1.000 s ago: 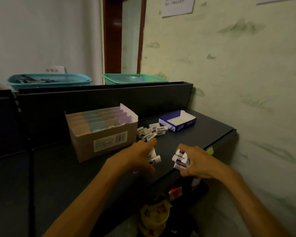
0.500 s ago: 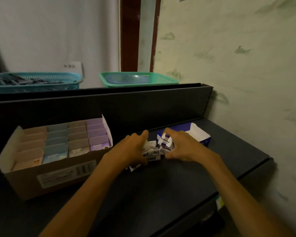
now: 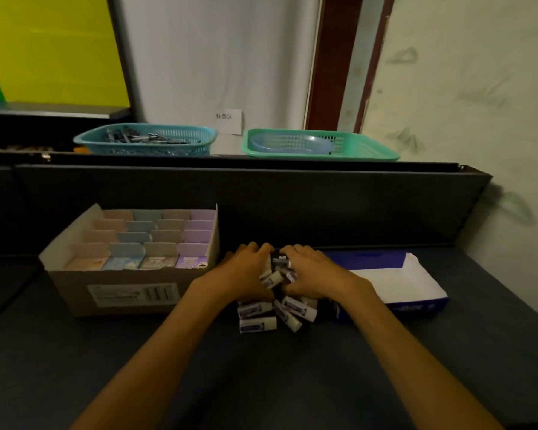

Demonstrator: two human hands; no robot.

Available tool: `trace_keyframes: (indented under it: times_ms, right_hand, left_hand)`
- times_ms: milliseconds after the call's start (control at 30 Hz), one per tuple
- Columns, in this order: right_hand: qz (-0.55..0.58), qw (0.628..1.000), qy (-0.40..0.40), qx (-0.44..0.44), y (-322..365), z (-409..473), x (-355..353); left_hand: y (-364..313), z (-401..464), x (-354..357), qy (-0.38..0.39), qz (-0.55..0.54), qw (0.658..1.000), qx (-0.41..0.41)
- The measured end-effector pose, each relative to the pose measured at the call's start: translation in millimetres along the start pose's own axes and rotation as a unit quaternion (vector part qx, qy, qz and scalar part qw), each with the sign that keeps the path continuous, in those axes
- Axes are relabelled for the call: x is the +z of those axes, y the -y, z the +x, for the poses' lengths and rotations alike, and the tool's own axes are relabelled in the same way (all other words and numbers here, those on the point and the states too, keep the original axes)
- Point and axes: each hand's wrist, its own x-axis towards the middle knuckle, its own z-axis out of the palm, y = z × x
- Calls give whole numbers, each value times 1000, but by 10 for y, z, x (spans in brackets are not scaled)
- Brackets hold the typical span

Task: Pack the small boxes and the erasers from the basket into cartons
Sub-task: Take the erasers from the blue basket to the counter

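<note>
Cupped round a loose heap of erasers (image 3: pixel 272 301) with left hand (image 3: pixel 246 271) and right hand (image 3: pixel 312 274), fingers curled over several, apparently to gather them for the blue carton (image 3: pixel 416 293) just right of the heap, with small boxes (image 3: pixel 143 243) ranked in the brown carton (image 3: pixel 75 293) left of it.

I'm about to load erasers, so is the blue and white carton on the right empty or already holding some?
Empty as far as can be seen: the blue and white carton shows only bare white floor, though the right hand hides its left end.
</note>
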Motion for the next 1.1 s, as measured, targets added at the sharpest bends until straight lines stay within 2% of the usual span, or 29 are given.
trace_keyframes:
  times_ms: [233,500,1100]
  right_hand:
    - [32,999,-9,-26,-140,-195,-158]
    - [5,997,-75,-9,-209,-549,-424]
    - [-21,988,-132,-72,239,-1048,-315]
  left_hand:
    - [-79,-77,-117,-10,13,1000,5]
    - [-251,-232,-241,-60,110,992,3]
    - [-305,-1290,-335,-146,129,979,-55]
